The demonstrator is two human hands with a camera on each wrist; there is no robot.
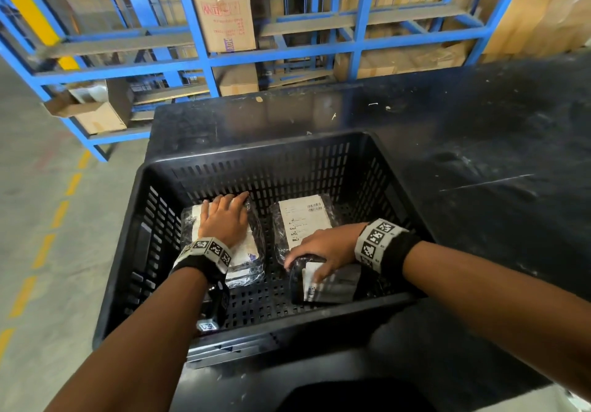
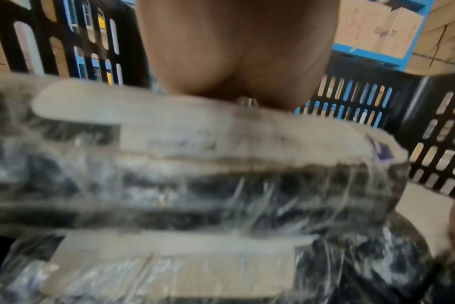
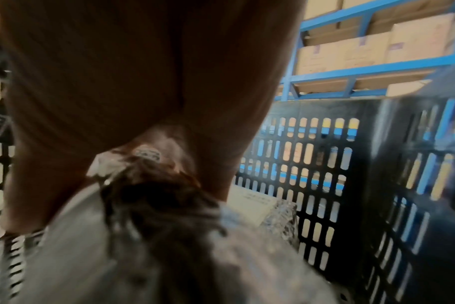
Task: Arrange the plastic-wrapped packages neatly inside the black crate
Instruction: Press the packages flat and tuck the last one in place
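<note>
Inside black crate [image 1: 377, 168]: left hand [image 1: 224, 216] flat, fingers straight, atop left package [image 1: 249, 251]; right hand [image 1: 323, 251] curled over near package [image 1: 332, 287], beside labelled package [image 1: 303, 216].

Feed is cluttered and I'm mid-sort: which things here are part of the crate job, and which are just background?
Job:
- black crate
- left package under the left hand, which lies flat on it
- far labelled package
- near package under the right hand

Background:
- black table
- blue racking
- cardboard boxes
</note>
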